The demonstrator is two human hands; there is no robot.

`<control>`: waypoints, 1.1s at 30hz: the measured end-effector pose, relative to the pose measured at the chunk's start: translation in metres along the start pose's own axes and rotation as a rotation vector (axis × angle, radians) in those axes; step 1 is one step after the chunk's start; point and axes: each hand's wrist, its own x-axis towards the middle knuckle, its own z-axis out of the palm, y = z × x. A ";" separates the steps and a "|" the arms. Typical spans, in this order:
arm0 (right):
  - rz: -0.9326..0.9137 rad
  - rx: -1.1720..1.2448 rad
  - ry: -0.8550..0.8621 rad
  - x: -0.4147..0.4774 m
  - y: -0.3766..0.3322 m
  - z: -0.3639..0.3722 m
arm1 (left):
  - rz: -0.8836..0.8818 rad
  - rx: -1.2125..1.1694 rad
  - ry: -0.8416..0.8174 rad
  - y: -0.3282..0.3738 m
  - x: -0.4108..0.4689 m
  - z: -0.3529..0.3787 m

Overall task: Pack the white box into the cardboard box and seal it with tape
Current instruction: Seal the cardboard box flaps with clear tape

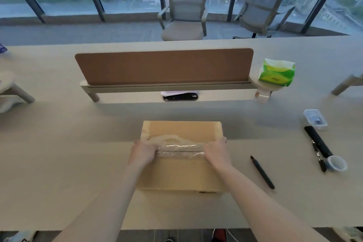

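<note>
A closed cardboard box (180,173) lies on the table in front of me. A strip of clear tape (179,150) runs across its top along the seam between the flaps. My left hand (143,152) presses on the tape's left end at the box's left edge. My right hand (216,151) presses on the tape's right end at the right edge. The fingers of both hands curve down over the box's sides. The white box is not visible.
A black marker (262,172) lies right of the box. Further right are a roll of tape (336,163), a black tool with pens (317,141) and a small clear case (315,119). A brown desk divider (164,67) stands behind, with a green tissue pack (277,72) beside it.
</note>
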 end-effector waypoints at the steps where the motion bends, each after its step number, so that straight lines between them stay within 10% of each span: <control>1: -0.008 -0.017 0.014 -0.001 0.003 0.004 | 0.025 -0.007 -0.035 -0.001 -0.007 -0.006; 33: 0.344 0.546 0.065 -0.075 0.077 -0.002 | 0.115 -0.262 -0.161 -0.019 -0.033 -0.006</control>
